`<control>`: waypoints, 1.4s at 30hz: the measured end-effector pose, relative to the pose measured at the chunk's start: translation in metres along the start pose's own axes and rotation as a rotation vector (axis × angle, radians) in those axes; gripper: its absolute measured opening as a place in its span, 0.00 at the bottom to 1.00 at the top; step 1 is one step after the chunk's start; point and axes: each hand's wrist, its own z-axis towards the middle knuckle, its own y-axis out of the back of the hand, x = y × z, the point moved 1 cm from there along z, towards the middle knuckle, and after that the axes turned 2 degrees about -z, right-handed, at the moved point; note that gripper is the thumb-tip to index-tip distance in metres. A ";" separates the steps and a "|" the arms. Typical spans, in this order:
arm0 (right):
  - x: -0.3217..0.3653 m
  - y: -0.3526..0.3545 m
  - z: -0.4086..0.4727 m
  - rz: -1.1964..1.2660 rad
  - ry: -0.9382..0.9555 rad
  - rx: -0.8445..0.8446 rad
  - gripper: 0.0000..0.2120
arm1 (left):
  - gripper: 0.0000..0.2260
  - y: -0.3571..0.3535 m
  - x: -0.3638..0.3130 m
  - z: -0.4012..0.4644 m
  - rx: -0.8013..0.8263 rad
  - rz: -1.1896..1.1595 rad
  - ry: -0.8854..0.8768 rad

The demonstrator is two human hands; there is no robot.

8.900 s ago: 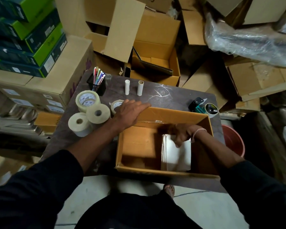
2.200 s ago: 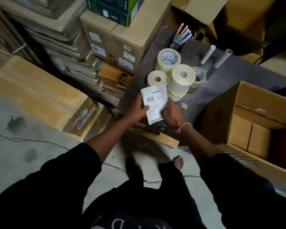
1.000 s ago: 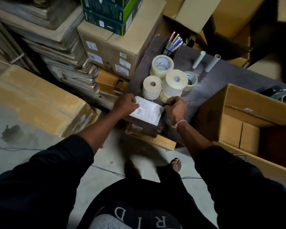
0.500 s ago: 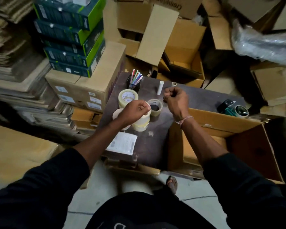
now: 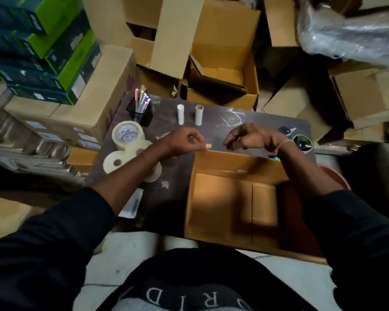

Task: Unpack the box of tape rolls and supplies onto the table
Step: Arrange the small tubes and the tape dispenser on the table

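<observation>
Moved from the rolls since half a second ago, now hovering over the far rim of the box [image 5: 231, 198]; left hand [image 5: 184, 141] loosely curled, holding nothing; right hand [image 5: 254, 136] half-open, fingers drooping, holding nothing; box at 3 o'clock on the table [image 5: 213, 122], bare inside; tape rolls [image 5: 128, 135] clustered at 9 o'clock; paper [image 5: 131, 204] at 7 o'clock; two tubes [image 5: 189, 114] upright at 12 o'clock.
</observation>
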 end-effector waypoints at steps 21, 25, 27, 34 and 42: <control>0.024 0.006 0.173 -0.098 0.024 -0.379 0.26 | 0.23 0.063 0.070 0.125 -0.282 0.218 0.203; 0.027 -0.007 0.218 -0.155 0.026 -0.395 0.30 | 0.23 0.057 0.086 0.161 -0.236 0.340 0.233; 0.026 -0.017 0.230 -0.087 -0.002 -0.418 0.25 | 0.16 0.051 0.096 0.171 -0.309 0.310 0.230; 0.034 -0.023 0.211 0.029 -0.032 -0.606 0.13 | 0.10 0.047 0.097 0.168 -0.405 0.243 0.191; 0.018 0.035 0.128 0.008 -0.035 -0.593 0.13 | 0.13 0.046 0.025 0.164 -0.210 -0.002 0.033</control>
